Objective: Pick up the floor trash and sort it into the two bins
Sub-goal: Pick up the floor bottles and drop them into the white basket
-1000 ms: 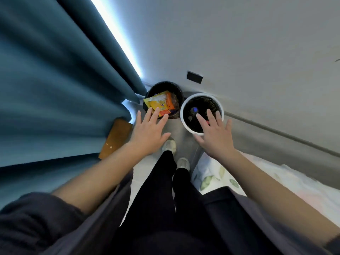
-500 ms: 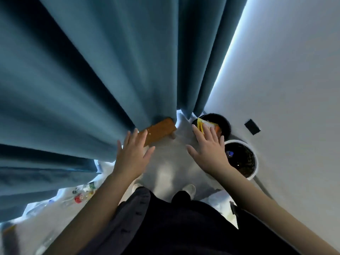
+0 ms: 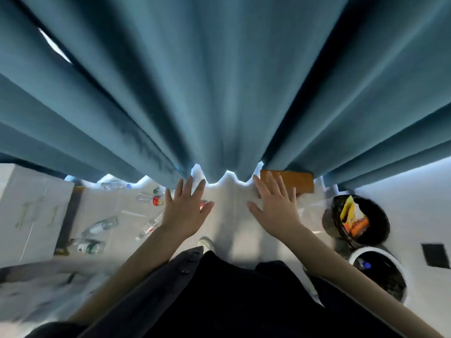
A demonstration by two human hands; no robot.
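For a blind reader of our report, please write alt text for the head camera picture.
Seen from above, a person's left hand and right hand are spread open and empty over a pale floor, before a blue curtain. Plastic bottles lie scattered at left; at right stand a black bin holding a yellow-orange wrapper and a white bin.

A pleated teal curtain (image 3: 219,93) hangs to the pale floor (image 3: 229,223), daylight glowing under its hem. A white cabinet (image 3: 29,203) stands at left; a white wall (image 3: 410,189) with a dark plate (image 3: 435,255) at right.
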